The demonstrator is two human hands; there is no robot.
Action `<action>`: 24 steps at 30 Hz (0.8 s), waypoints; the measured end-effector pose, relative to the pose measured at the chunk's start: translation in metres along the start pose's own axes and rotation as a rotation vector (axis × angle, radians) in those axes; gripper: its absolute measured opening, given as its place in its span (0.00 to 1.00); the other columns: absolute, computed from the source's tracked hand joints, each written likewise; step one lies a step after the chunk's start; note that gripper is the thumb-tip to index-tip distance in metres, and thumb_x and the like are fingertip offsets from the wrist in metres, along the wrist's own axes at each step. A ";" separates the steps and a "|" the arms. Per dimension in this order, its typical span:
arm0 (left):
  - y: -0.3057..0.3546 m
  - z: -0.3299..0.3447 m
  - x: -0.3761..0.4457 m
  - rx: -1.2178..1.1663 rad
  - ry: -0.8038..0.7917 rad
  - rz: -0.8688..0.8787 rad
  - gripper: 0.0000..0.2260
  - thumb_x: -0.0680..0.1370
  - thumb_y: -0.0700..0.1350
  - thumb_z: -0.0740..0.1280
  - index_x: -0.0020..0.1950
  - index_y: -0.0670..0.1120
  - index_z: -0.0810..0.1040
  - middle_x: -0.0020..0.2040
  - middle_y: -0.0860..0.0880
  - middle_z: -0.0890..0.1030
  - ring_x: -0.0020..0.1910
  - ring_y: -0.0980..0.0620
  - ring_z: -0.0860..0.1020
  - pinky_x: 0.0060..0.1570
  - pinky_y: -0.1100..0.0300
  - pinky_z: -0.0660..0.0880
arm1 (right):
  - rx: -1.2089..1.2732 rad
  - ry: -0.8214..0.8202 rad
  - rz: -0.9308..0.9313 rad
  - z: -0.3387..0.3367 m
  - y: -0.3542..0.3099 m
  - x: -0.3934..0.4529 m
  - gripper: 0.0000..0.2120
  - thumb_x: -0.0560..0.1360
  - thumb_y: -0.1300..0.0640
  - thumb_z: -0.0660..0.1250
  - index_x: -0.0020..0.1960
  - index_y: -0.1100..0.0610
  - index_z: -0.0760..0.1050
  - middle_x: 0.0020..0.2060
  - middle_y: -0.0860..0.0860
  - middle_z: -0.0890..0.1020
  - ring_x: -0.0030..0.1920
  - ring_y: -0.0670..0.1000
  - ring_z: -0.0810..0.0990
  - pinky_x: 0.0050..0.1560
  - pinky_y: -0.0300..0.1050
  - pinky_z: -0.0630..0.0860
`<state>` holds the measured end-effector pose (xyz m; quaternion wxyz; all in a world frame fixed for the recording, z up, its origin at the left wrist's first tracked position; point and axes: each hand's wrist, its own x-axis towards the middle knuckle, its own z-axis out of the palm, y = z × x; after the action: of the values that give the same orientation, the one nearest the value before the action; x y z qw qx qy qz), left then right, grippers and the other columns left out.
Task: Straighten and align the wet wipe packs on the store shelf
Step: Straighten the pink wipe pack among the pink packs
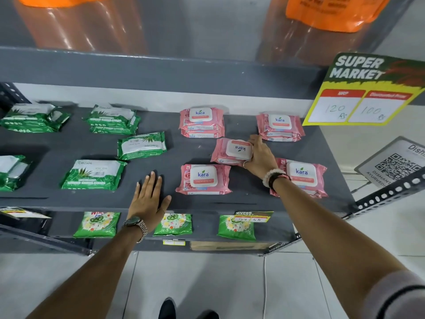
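A person's right hand (pixel 261 155) grips the right end of an upside-down pink pack (pixel 232 151) mid-shelf (pixel 57 146), fingers curled over its far edge, thumb at the near one. The pack lies directly left of that hand, long axis across the shelf and slightly skewed, its white lid label reading inverted. The left hand (pixel 148 196) rests flat and spread on the shelf front, well apart. A half-turn looks likely to square it.

— How many pink packs (pixel 232 151)?
— Five spots; two are stacks.
— Green packs (pixel 93 174)?
— Six spots.
— Detergent bags (pixel 96 224) below?
— Three. And two hands (pixel 147 199).
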<state>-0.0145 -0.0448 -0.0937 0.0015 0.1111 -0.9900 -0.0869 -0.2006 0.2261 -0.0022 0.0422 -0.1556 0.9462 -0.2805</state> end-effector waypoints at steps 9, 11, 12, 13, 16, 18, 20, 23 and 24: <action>-0.001 -0.001 0.000 -0.018 -0.014 0.011 0.35 0.73 0.62 0.37 0.74 0.43 0.44 0.76 0.45 0.44 0.74 0.49 0.42 0.71 0.50 0.38 | 0.107 -0.076 -0.192 0.012 -0.042 -0.050 0.36 0.64 0.62 0.76 0.66 0.60 0.62 0.60 0.56 0.78 0.59 0.56 0.77 0.58 0.52 0.77; -0.001 -0.001 0.000 -0.020 -0.009 0.014 0.35 0.73 0.62 0.37 0.74 0.43 0.44 0.76 0.44 0.44 0.74 0.49 0.42 0.71 0.50 0.38 | 0.086 -0.094 -0.208 0.019 -0.048 -0.055 0.36 0.64 0.61 0.76 0.67 0.60 0.62 0.60 0.56 0.78 0.59 0.56 0.77 0.58 0.50 0.77; -0.002 -0.001 0.000 -0.018 -0.007 0.015 0.35 0.73 0.62 0.37 0.74 0.43 0.44 0.76 0.44 0.44 0.74 0.48 0.42 0.71 0.50 0.38 | 0.081 -0.099 -0.208 0.021 -0.050 -0.057 0.36 0.65 0.60 0.76 0.67 0.60 0.62 0.60 0.56 0.78 0.59 0.56 0.77 0.58 0.50 0.77; -0.002 -0.002 0.000 -0.015 -0.006 0.016 0.35 0.73 0.62 0.36 0.74 0.43 0.45 0.76 0.44 0.44 0.74 0.48 0.42 0.71 0.51 0.38 | 0.079 -0.097 -0.202 0.023 -0.052 -0.058 0.36 0.65 0.60 0.76 0.67 0.60 0.62 0.60 0.55 0.78 0.59 0.56 0.77 0.58 0.50 0.76; -0.001 -0.002 -0.001 -0.018 0.002 0.018 0.35 0.73 0.61 0.37 0.74 0.42 0.45 0.76 0.44 0.44 0.74 0.48 0.42 0.71 0.51 0.38 | 0.060 -0.105 -0.190 0.021 -0.056 -0.058 0.36 0.65 0.59 0.76 0.67 0.60 0.62 0.61 0.55 0.78 0.60 0.56 0.76 0.59 0.49 0.75; -0.001 -0.002 -0.001 -0.023 0.004 0.024 0.34 0.73 0.61 0.37 0.74 0.42 0.45 0.76 0.43 0.44 0.74 0.48 0.42 0.71 0.51 0.38 | 0.022 -0.138 -0.193 0.018 -0.061 -0.059 0.37 0.66 0.59 0.76 0.69 0.59 0.62 0.62 0.54 0.77 0.62 0.56 0.75 0.61 0.49 0.73; -0.002 -0.002 -0.001 -0.034 0.011 0.033 0.34 0.74 0.61 0.38 0.74 0.42 0.47 0.76 0.42 0.46 0.74 0.46 0.44 0.72 0.49 0.40 | -0.069 -0.199 -0.212 0.015 -0.067 -0.059 0.40 0.66 0.58 0.75 0.72 0.59 0.58 0.66 0.55 0.73 0.66 0.56 0.71 0.65 0.51 0.70; -0.003 -0.001 -0.001 -0.029 0.018 0.045 0.33 0.75 0.60 0.40 0.74 0.41 0.50 0.76 0.41 0.49 0.74 0.45 0.47 0.72 0.47 0.43 | -0.176 -0.294 -0.255 0.013 -0.077 -0.058 0.44 0.67 0.54 0.74 0.75 0.58 0.53 0.72 0.56 0.65 0.73 0.57 0.62 0.73 0.56 0.61; -0.004 -0.001 0.000 -0.034 0.017 0.048 0.34 0.75 0.60 0.40 0.74 0.41 0.51 0.76 0.40 0.50 0.74 0.44 0.48 0.72 0.47 0.44 | -0.188 -0.312 -0.264 0.014 -0.080 -0.057 0.43 0.68 0.54 0.73 0.75 0.58 0.54 0.73 0.56 0.65 0.74 0.58 0.61 0.73 0.57 0.59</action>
<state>-0.0133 -0.0488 -0.0938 0.0140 0.0878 -0.9907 -0.1025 -0.1225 0.1731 0.0292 0.1365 -0.3228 0.9216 -0.1668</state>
